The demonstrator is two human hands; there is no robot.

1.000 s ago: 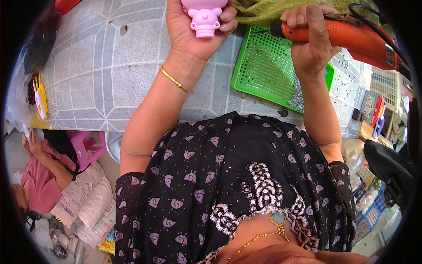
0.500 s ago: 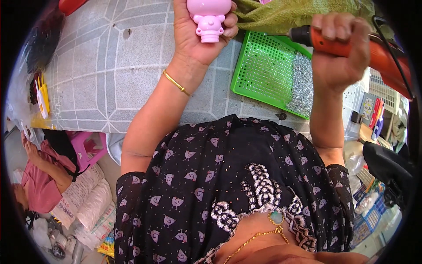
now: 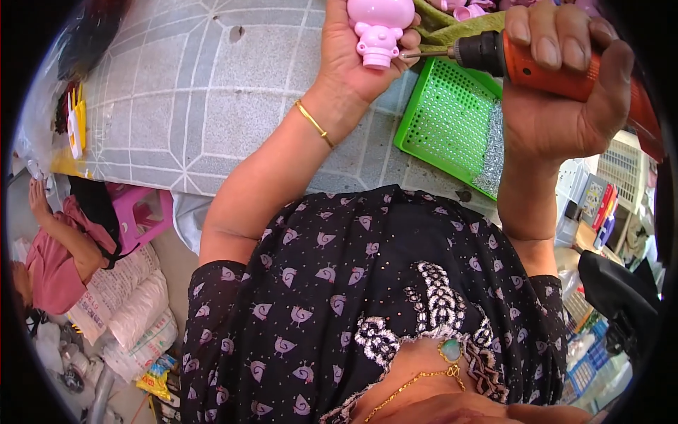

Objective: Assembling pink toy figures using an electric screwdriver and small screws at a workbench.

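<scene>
A glossy pink plastic bear-shaped figure [image 3: 378, 44] lies in my left hand [image 3: 346, 79], its narrow neck-like end toward me and its big rounded end cut off by the top of the view. My fingers are closed around it from beneath. In my right hand [image 3: 565, 113] is an orange electric screwdriver [image 3: 551, 76] with a black chuck, gripped with the fingers wrapped over its body. Its thin metal bit [image 3: 429, 53] points left, and the tip reaches the lower right side of the figure. Whether a screw sits at the tip is too small to tell.
Below the bit stands a green perforated tray [image 3: 441, 106], small silvery screws [image 3: 492, 152] heaped at its right side. Behind it is an olive cloth [image 3: 452, 30] with more pink parts [image 3: 473, 10]. Another person [image 3: 67, 261] sits at far left near a pink stool [image 3: 145, 219].
The view has shifted a little. My left hand has brought the figure rightward and the screwdriver has come closer, so the bit's tip is now at the figure's side.
</scene>
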